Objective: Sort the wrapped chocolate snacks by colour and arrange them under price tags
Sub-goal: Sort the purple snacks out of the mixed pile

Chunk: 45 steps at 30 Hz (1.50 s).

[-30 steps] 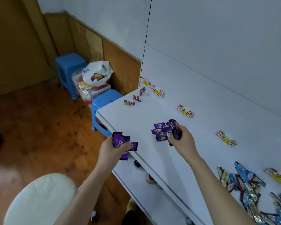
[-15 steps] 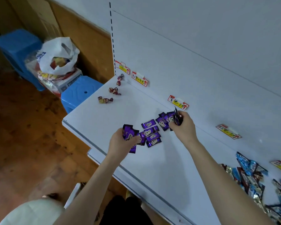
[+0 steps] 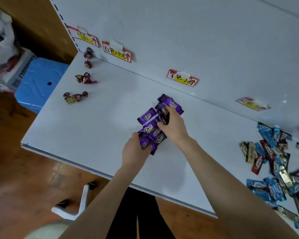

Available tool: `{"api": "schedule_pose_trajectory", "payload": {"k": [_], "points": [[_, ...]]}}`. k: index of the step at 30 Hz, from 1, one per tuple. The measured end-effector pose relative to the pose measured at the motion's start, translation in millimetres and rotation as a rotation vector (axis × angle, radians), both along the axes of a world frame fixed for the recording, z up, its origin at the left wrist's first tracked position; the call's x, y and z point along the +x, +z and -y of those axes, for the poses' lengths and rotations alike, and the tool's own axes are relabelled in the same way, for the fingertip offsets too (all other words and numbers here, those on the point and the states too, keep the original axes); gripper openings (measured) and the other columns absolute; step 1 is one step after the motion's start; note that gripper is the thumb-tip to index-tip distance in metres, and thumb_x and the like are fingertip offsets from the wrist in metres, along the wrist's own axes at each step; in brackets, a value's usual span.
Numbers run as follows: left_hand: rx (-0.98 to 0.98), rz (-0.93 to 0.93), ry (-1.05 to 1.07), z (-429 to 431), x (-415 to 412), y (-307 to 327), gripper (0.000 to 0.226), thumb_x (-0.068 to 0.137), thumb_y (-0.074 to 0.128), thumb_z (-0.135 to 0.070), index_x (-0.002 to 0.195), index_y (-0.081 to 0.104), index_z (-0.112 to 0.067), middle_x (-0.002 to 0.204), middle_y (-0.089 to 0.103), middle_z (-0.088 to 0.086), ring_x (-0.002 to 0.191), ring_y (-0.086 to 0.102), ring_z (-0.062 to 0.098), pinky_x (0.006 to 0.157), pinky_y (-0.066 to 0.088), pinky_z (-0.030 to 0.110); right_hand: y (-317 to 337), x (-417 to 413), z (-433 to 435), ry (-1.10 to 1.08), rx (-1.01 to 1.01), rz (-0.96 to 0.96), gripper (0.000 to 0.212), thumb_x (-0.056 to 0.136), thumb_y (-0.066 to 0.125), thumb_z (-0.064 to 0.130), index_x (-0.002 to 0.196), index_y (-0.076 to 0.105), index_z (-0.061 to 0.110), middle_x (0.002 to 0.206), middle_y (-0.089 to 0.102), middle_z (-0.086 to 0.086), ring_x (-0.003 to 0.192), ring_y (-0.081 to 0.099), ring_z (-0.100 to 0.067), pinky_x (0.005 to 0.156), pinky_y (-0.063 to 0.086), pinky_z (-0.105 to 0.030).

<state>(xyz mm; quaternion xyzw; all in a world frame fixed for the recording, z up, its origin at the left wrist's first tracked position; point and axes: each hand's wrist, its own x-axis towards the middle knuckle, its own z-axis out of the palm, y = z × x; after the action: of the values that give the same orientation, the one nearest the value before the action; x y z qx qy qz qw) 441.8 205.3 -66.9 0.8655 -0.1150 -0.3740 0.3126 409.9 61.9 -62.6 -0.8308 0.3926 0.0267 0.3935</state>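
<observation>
Purple Choco snack packets (image 3: 147, 116) lie in a loose group on the white shelf (image 3: 100, 118), below the price tag with purple written on it (image 3: 182, 78). My left hand (image 3: 135, 150) is shut on a bunch of purple packets at the near end of the group. My right hand (image 3: 173, 124) grips a few more purple packets at the far end, close to two packets lying near the back wall (image 3: 171, 103).
A mixed heap of blue, red and gold packets (image 3: 276, 163) covers the shelf's right side. Twist-wrapped candies (image 3: 75, 97) sit in pairs at the left, under two more price tags (image 3: 117, 52). A blue stool (image 3: 40, 83) stands beyond the shelf's left edge.
My left hand has moved from off the shelf edge onto the purple group. My right hand has come a little nearer. The camera has tilted down over the shelf.
</observation>
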Motion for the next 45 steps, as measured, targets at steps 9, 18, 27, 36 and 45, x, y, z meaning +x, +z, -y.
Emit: {"api": "schedule_pose_trajectory", "payload": {"k": [9,18,27,36,45], "points": [[-0.032,0.247,-0.150,1,-13,-5,0.060,0.079,0.072,-0.017,0.131,0.044,-0.003,0.124,0.045,0.018,0.113,0.042,0.033,0.089,0.030,0.026,-8,-7,4,-0.018,-0.009,-0.048,0.076,0.078,0.072,0.030,0.140,0.033,0.009,0.138,0.041,-0.010,0.127,0.036,-0.022,0.097,0.032,-0.027],[-0.052,0.474,-0.404,0,-4,32,0.047,0.079,0.071,-0.013,0.122,0.057,0.002,0.129,0.050,0.026,0.123,0.043,0.041,0.101,0.035,0.047,38,-56,23,-0.117,-0.073,0.071,0.036,0.090,0.057,0.014,0.125,0.054,0.006,0.129,0.055,-0.008,0.121,0.049,-0.021,0.088,0.026,-0.009],[-0.167,0.579,-0.730,22,-17,90,0.029,0.081,0.068,-0.008,0.108,0.063,0.004,0.107,0.062,0.023,0.100,0.055,0.040,0.087,0.041,0.044,100,-200,30,-0.498,-0.225,0.082,0.031,0.092,0.054,0.014,0.122,0.056,0.006,0.125,0.057,-0.007,0.116,0.050,-0.020,0.086,0.028,-0.011],[-0.264,0.505,-0.777,61,-107,120,0.037,0.085,0.067,-0.012,0.119,0.060,-0.001,0.120,0.061,0.018,0.115,0.052,0.035,0.099,0.037,0.043,129,-385,-2,-0.903,-0.252,0.059,0.033,0.093,0.054,0.019,0.124,0.055,0.008,0.125,0.057,-0.009,0.116,0.051,-0.022,0.086,0.036,-0.023],[-0.319,0.562,-0.804,77,-261,132,0.036,0.084,0.068,-0.012,0.117,0.062,-0.001,0.120,0.061,0.019,0.112,0.055,0.034,0.096,0.040,0.040,146,-526,11,-0.878,-0.302,0.120,0.032,0.094,0.052,0.018,0.124,0.054,0.007,0.126,0.056,-0.006,0.115,0.050,-0.016,0.088,0.034,-0.020]]}}
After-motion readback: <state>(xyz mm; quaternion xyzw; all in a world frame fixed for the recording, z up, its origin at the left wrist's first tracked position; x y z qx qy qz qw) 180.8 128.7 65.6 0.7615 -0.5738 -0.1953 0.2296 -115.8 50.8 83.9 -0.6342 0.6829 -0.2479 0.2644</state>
